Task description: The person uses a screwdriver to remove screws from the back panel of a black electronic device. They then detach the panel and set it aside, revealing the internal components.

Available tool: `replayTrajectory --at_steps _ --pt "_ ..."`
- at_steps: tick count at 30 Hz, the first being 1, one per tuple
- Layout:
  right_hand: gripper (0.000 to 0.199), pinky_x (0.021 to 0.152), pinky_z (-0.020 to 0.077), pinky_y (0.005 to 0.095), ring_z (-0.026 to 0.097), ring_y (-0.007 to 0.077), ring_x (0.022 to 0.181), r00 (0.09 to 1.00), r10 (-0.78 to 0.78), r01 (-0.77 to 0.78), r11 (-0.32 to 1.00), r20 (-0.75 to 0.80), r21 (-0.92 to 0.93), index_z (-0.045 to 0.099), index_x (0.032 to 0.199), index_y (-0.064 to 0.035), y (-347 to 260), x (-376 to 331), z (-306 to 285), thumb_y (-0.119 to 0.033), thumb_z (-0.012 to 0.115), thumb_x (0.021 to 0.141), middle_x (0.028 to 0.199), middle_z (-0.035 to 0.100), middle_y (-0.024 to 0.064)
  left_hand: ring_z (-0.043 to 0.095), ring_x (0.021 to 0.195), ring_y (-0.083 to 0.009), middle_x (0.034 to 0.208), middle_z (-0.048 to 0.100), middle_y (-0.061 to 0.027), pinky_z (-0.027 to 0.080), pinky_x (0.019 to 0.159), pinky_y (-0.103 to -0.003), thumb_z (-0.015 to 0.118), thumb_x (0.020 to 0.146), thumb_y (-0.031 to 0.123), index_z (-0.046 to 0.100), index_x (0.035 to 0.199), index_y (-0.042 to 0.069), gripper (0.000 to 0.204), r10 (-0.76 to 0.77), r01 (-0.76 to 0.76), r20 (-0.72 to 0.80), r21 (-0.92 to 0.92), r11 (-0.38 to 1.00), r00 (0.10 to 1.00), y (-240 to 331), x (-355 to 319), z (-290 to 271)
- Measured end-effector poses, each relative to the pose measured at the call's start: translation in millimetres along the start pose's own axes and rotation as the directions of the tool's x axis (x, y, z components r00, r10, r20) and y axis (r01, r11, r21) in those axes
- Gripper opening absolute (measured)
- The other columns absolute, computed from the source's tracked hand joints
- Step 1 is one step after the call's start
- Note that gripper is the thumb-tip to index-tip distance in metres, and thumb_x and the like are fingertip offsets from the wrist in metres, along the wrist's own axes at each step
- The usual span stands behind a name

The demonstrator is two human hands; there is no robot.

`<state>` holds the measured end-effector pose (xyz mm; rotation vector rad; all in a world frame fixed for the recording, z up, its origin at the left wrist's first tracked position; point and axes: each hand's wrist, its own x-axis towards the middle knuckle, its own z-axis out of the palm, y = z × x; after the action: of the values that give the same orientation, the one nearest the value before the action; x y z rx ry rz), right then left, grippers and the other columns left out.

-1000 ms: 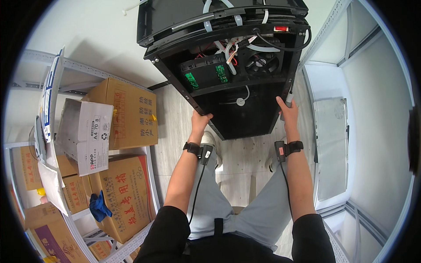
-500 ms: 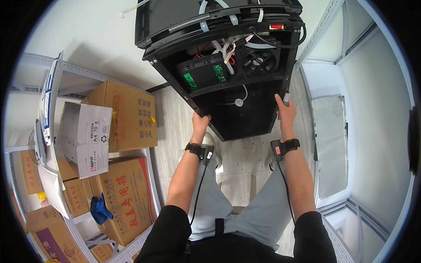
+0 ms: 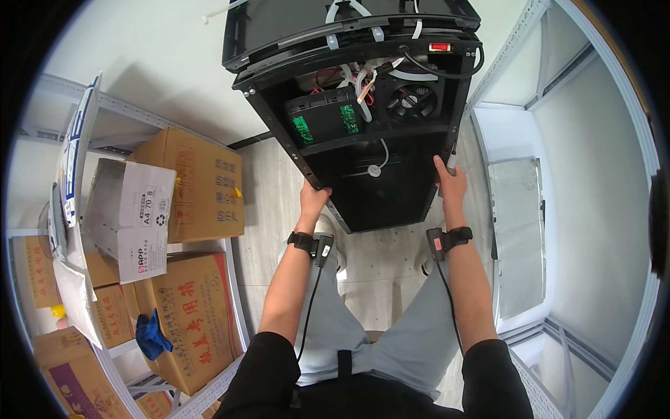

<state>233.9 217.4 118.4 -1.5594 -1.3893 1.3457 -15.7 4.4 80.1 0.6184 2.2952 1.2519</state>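
Observation:
A tall black appliance cabinet (image 3: 387,199) with an open back stands in front of me, slightly turned. My left hand (image 3: 314,202) is closed round its lower left edge, thumb on the frame. My right hand (image 3: 451,185) grips the lower right edge, its fingers partly hidden behind the frame. Just above that hand hangs a grey plug-like end (image 3: 451,161). Inside the cabinet sit a fan (image 3: 412,103), a black box with green circuit boards (image 3: 324,122) and bundled wires. A white round fitting (image 3: 374,170) dangles on a thin tube. A red switch (image 3: 440,47) is at the upper right.
Left of me, a metal rack holds cardboard boxes (image 3: 199,318), a white-sided carton (image 3: 145,223) and a blue glove-like cloth (image 3: 151,335). On the right, a grey panel (image 3: 520,237) lies on a white rack shelf. My feet stand near the cabinet's base on grey plank flooring (image 3: 272,269).
The cabinet's lower end has come slightly nearer to me, and its top has shifted a little right. Both hands keep their grip. The surroundings have slid slightly left in view.

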Motion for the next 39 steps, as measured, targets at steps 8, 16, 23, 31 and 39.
replayTrajectory --at_steps 8,16,23,31,39 --pt "0.047 0.049 0.047 0.0245 0.055 0.0119 0.062 0.998 0.001 -0.01 0.992 0.069 0.124 0.062 0.087 -0.0022 0 -1 2 -0.044 0.072 0.069 0.075 0.058 0.0049 0.059 0.091 -0.0248 0.097 0.062 -0.0114 0.045 0.079 -0.032 0.061 0.06 -0.003 0.049 0.112 0.005 0.053 -0.064 0.063 -0.009 -0.075 0.995 0.998 6 1 1" --pt "0.041 0.047 0.0446 0.0238 0.051 0.01 0.058 0.997 -0.064 0.054 0.982 0.05 0.182 0.061 0.086 -0.0035 0 -4 4 -0.04 0.073 0.07 0.071 0.055 0.0021 0.056 0.092 -0.022 0.099 0.058 -0.01 0.043 0.08 -0.03 0.062 0.059 -0.003 0.045 0.115 0.003 0.059 -0.005 0.005 0.001 -0.2 0.98 1.0 12 -5 -1" --pt "0.041 0.046 0.0432 0.0253 0.05 0.0105 0.055 0.996 -0.091 0.087 0.982 0.017 0.166 0.06 0.085 -0.0031 3 -2 4 -0.04 0.073 0.07 0.069 0.055 0.003 0.053 0.093 -0.0238 0.103 0.053 -0.0128 0.043 0.08 -0.032 0.061 0.064 0.0 0.041 0.118 0.003 0.058 0.342 -0.277 -0.397 0.213 0.937 0.852 52 -40 -6" --pt "0.043 0.044 0.0394 0.0271 0.048 0.0119 0.046 0.997 -0.076 0.071 0.983 0.023 0.172 0.057 0.079 -0.0037 6 0 4 -0.042 0.073 0.069 0.059 0.051 0.0023 0.055 0.07 -0.0126 0.094 0.054 -0.009 0.044 0.059 -0.023 0.065 0.077 0.006 0.053 0.102 0.002 0.029 0.676 -0.669 -0.339 0.155 0.727 0.655 187 -64 17" --pt "0.044 0.048 0.0408 0.0285 0.049 0.0127 0.047 0.999 -0.036 0.03 0.988 0.037 0.15 0.059 0.088 -0.0065 4 -3 4 -0.044 0.072 0.069 0.058 0.052 0.0021 0.055 0.07 -0.0189 0.089 0.053 -0.01 0.046 0.067 -0.034 0.073 0.072 0.023 0.052 0.102 -0.002 0.044 0.614 -0.536 -0.335 0.303 0.788 0.714 239 -28 61"
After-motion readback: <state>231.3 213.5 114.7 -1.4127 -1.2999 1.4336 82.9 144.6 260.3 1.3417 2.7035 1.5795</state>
